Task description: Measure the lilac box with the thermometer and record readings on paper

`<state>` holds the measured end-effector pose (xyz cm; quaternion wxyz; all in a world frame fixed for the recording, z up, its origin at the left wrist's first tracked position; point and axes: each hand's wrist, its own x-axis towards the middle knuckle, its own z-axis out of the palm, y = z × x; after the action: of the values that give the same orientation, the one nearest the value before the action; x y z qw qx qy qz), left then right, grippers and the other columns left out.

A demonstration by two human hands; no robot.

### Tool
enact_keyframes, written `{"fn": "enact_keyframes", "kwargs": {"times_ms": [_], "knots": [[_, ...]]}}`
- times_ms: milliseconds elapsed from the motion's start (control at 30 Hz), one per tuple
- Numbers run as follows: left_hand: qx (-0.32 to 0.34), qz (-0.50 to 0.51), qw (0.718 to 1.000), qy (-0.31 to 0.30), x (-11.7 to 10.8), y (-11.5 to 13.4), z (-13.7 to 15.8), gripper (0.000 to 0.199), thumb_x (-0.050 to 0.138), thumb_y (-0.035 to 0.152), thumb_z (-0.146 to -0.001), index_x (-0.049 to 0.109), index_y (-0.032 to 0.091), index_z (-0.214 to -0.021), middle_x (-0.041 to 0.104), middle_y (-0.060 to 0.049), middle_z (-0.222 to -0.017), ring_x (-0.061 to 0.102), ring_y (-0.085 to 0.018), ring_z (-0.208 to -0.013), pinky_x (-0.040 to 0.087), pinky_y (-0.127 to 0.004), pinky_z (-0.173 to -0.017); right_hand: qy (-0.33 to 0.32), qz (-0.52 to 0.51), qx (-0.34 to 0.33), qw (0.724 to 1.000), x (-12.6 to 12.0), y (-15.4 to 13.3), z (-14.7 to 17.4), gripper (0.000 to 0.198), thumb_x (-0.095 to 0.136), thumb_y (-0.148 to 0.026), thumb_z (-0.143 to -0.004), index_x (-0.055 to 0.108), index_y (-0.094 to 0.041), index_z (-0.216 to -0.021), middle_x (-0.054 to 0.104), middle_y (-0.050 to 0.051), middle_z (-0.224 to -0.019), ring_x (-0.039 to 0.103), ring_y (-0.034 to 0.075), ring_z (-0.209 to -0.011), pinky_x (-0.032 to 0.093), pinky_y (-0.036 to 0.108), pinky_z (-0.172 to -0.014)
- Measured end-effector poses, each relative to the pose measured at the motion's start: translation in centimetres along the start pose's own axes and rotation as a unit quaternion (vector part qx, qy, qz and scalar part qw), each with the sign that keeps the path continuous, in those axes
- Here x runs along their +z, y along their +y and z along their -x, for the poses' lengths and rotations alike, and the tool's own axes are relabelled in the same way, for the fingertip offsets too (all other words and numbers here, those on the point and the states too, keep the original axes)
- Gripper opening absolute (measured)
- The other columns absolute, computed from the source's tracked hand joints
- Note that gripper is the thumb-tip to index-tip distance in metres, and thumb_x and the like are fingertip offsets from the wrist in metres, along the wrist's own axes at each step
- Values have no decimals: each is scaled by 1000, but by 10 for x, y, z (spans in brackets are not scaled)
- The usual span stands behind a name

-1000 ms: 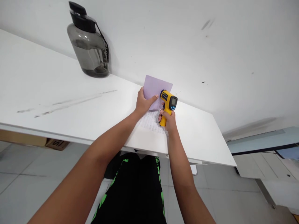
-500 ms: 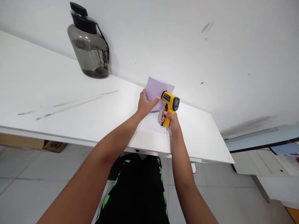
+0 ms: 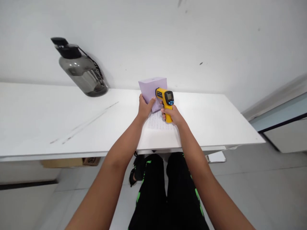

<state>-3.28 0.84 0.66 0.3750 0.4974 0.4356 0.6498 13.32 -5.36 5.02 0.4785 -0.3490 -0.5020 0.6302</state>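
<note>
My left hand grips the left edge of a lilac box, thumb across its front face. The box is held tilted near the wall, over a printed sheet on the white table. A yellow and black infrared thermometer gun is in my right hand, fingers wrapped round its handle. Its nose points at the front of the box, very close to it; whether they touch I cannot tell. The small grey screen and blue buttons on its back face me.
A large grey water bottle with a black lid stands at the back left against the wall. The white table has dark scuff marks on its left part. Below it are a cardboard box and a white object at the right.
My view has turned and shifted, so the table now looks level. The lilac box has tipped so its top face shows. Both hands keep their hold.
</note>
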Motion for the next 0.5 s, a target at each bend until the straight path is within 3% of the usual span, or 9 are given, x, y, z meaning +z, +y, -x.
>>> {"fn": "enact_keyframes", "kwargs": {"times_ms": [233, 400, 500], "knots": [[17, -71, 996, -50, -20, -8, -10, 63, 74, 66, -76, 50, 25, -116, 63, -11, -124, 62, -27, -120, 51, -44, -105, -5, 14, 12, 1000, 0, 3, 1, 45, 77, -27, -65, 57, -21, -105, 56, -8, -59, 52, 10, -48, 46, 22, -45], [49, -141, 983, -108, -32, 5, -10, 62, 64, 73, -81, 56, 24, -117, 65, -10, -121, 62, -26, -123, 50, -42, -107, -10, 54, -25, 998, 3, 4, 6, 35, 74, -24, -68, 56, -23, -98, 58, -4, -70, 54, 11, -53, 46, 23, -46], [62, -167, 979, -95, -31, 13, -8, 58, 60, 71, -86, 57, 22, -117, 66, -9, -125, 57, -25, -131, 44, -40, -115, -21, 50, -47, 997, 6, 5, 9, 32, 71, -25, -71, 54, -23, -98, 57, -3, -76, 55, 12, -57, 47, 25, -49]]}}
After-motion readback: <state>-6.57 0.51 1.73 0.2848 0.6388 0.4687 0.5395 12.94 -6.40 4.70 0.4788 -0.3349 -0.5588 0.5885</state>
